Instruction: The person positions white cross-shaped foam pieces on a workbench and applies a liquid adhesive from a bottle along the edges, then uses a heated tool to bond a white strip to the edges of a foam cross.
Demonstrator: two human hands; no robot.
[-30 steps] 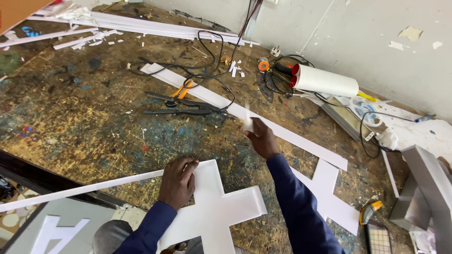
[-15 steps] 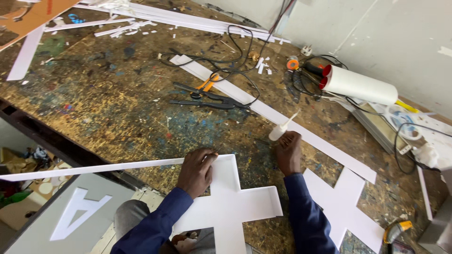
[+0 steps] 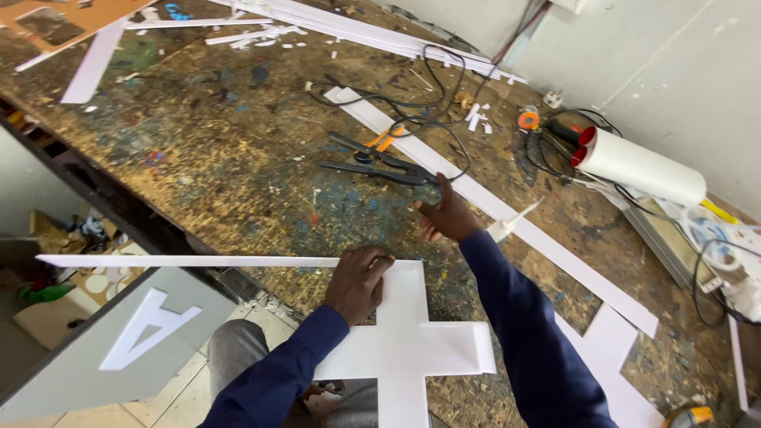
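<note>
1. The left hand [image 3: 361,281] is curled over the upper left corner of a white cross-shaped panel [image 3: 412,337], fingers bent and pinching a long thin white strip [image 3: 190,261] against that edge; the strip runs out leftward past the bench edge
2. The panel lies flat on the paint-stained workbench [image 3: 222,158], near its front edge, directly before the person
3. The right hand [image 3: 448,215] rests on the bench beyond the panel, fingers loosely bent; whether it grasps anything cannot be told
4. A white nozzle-tipped tube [image 3: 511,223] lies just beside that hand
5. Black pliers [image 3: 380,162], black cables and a white roll [image 3: 638,166] lie farther back
</note>
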